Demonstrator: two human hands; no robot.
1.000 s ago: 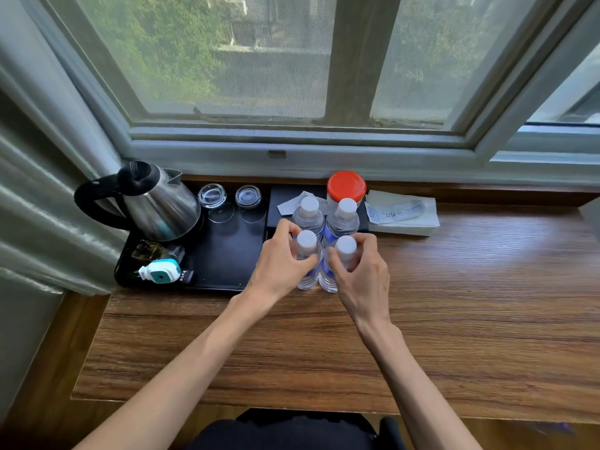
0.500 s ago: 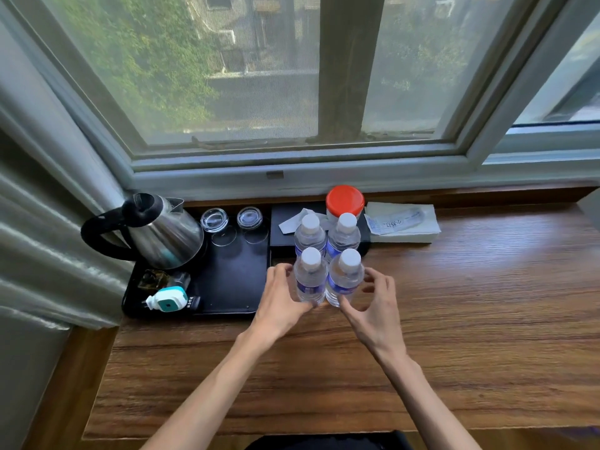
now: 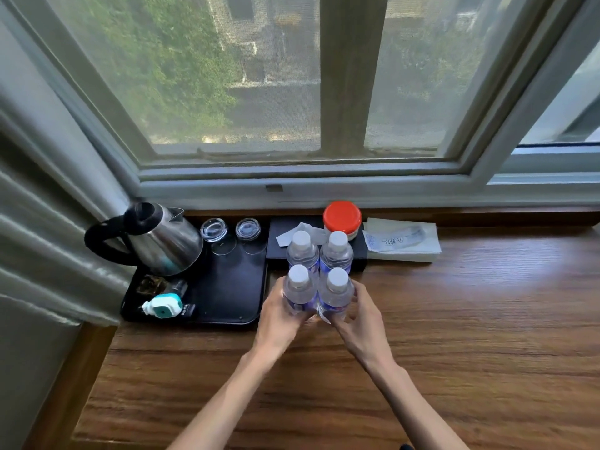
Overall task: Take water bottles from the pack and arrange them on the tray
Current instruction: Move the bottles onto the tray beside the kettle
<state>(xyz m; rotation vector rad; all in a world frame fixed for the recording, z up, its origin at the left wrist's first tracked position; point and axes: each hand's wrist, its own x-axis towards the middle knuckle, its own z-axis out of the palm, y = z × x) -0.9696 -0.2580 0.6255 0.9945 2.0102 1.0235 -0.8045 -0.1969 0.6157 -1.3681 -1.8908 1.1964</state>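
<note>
A pack of several clear water bottles (image 3: pixel 319 274) with white caps and blue labels stands upright on the wooden counter, just right of the black tray (image 3: pixel 227 293). My left hand (image 3: pixel 281 315) cups the lower left side of the near-left bottle. My right hand (image 3: pixel 358 315) grips the lower right side of the near-right bottle. Both hands press against the pack from opposite sides. The bottles' bases are hidden behind my fingers.
On the tray sit a steel kettle (image 3: pixel 162 241), two upturned glasses (image 3: pixel 230 230), tea packets and a teal-and-white plug (image 3: pixel 162 306). Behind the pack are a red-lidded jar (image 3: pixel 342 219) on a small black tray and a white tissue box (image 3: pixel 402 240). The window frame runs along the back.
My hands slid down from the caps of the front bottles to their lower sides and closed on the pack. The view tilted upward.
</note>
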